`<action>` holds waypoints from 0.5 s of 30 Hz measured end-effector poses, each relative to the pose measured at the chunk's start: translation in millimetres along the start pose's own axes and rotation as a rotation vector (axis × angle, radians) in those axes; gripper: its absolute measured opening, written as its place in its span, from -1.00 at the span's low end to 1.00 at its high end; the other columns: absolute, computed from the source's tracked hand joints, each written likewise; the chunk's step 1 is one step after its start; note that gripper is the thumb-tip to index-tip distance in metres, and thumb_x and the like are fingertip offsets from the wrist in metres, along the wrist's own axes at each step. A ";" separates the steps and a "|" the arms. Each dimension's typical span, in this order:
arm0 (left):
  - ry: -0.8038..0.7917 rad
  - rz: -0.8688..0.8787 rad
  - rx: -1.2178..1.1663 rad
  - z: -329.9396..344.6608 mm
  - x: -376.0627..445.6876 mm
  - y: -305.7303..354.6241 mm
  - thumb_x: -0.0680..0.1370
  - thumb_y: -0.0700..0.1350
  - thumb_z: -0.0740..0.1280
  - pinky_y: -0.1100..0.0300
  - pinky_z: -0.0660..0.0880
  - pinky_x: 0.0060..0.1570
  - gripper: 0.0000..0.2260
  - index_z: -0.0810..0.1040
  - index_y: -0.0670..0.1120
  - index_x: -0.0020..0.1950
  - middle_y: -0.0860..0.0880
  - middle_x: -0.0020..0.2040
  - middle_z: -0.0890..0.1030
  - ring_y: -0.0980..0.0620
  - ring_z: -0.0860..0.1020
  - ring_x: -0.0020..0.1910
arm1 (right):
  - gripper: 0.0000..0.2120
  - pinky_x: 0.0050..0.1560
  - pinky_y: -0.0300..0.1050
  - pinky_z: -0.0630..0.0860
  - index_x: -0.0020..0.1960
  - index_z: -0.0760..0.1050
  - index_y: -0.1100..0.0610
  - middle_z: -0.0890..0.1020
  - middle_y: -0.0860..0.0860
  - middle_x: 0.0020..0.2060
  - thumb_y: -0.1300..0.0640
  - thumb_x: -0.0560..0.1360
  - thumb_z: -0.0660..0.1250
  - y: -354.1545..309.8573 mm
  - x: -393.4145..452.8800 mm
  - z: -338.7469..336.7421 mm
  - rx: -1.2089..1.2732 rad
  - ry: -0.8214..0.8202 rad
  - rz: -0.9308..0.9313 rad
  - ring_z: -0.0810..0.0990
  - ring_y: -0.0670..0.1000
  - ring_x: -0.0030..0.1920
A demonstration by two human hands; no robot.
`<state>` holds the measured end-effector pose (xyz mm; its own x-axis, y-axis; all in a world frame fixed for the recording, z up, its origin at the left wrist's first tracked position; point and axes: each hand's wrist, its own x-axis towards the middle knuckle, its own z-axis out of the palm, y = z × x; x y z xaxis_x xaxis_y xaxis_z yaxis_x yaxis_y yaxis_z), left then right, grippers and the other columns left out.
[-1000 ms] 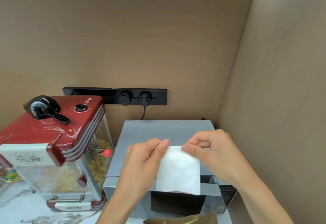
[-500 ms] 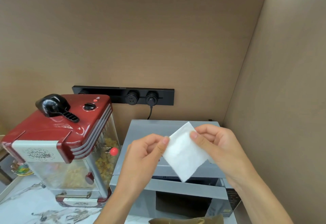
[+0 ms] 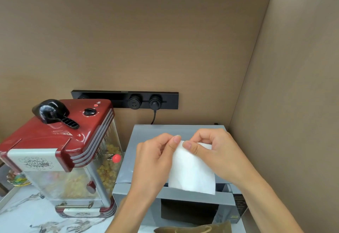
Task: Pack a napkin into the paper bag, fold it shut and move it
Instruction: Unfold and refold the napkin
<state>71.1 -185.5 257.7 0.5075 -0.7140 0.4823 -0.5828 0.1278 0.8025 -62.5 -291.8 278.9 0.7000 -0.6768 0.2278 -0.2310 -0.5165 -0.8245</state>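
Hardly any lettering could be read.

The grey front panel [image 3: 34,161] of the glossy red popcorn machine [image 3: 60,141] carried a burst-shaped emblem whose word looked like "POP", though too blurred to be sure. Small print lined the dark control panel [image 3: 239,208] of the grey microwave oven [image 3: 176,192], far too fine to make out.

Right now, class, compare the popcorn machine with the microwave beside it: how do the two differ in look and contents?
The popcorn machine has a glossy red top and clear walls showing popcorn inside; the microwave is a plain grey box with a dark door window, its contents not visible. The popcorn machine stands taller than the microwave. The popcorn machine carries a black knob on top; the microwave's top is bare, its control panel on the front right. Both stand on the counter against the brown wall.
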 end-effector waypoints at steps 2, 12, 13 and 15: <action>0.041 -0.007 0.027 2.1 -0.3 -0.7 0.61 -0.08 0.33 0.32 0.16 -0.50 -0.64 0.44 0.00 -0.40 0.11 -0.55 0.32 0.13 0.26 -0.51 | -0.73 -0.49 -0.39 0.24 -0.34 0.56 0.04 0.48 -0.21 -0.60 -0.05 0.46 0.49 3.0 1.2 1.2 0.020 0.040 0.005 0.39 -0.20 -0.55; 0.143 -0.052 -0.080 5.5 5.4 -5.4 0.58 0.11 0.22 0.32 0.15 -0.49 -0.60 0.23 0.03 -0.41 0.13 -0.50 0.23 0.15 0.20 -0.47 | -0.77 -0.18 -0.43 0.50 -0.09 0.67 0.12 0.74 -0.06 -0.31 -0.04 0.41 0.49 13.6 -3.0 2.8 0.535 0.111 0.078 0.65 -0.16 -0.28; 0.163 -0.058 -0.104 8.6 5.3 -5.8 0.58 0.13 0.21 0.32 0.16 -0.49 -0.61 0.24 0.04 -0.40 0.13 -0.49 0.24 0.15 0.20 -0.47 | -0.73 -0.08 -0.32 0.58 -0.03 0.68 0.14 0.78 0.01 -0.17 -0.04 0.41 0.50 14.9 -4.7 6.8 0.630 0.075 0.110 0.71 -0.08 -0.14; 0.196 -0.077 -0.141 16.6 4.3 -6.2 0.58 0.15 0.19 0.33 0.17 -0.49 -0.62 0.25 0.07 -0.39 0.13 -0.48 0.26 0.15 0.20 -0.46 | -0.69 0.02 -0.13 0.63 0.03 0.69 0.15 0.77 0.10 -0.04 -0.04 0.40 0.51 13.2 -7.9 14.7 0.732 0.026 0.170 0.74 0.03 -0.02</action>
<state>66.4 -200.8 248.9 0.6685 -0.5799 0.4656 -0.4505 0.1824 0.8739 -61.2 -285.6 258.6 0.6767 -0.7328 0.0713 0.1800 0.0708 -0.9811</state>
